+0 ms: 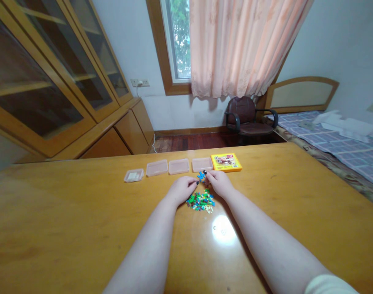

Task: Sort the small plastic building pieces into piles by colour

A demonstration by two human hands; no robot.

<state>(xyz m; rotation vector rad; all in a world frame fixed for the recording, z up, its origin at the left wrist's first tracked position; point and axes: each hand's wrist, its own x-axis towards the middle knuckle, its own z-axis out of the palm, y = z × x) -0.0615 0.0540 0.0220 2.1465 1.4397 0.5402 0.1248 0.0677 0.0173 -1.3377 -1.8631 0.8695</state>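
A pile of small plastic building pieces [201, 201] in green, blue, brown and cream lies on the wooden table [91, 220]. Just beyond it is a small cluster of blue pieces [201, 176], between my two hands. My left hand [182, 190] rests at the left of the cluster, its fingers drawn together at the edge of the blue pieces. On the other side, my right hand [220, 182] has thumb and fingers pinched beside the blue pieces. Whatever is in either pinch is too small to make out.
Shallow clear plastic trays [179, 166] stand in a row beyond my hands; the leftmost tray [131, 181] holds something pale. A yellow printed box [226, 162] lies at the row's right end. Past the table's far edge are an office chair [244, 116] and a bed [342, 139].
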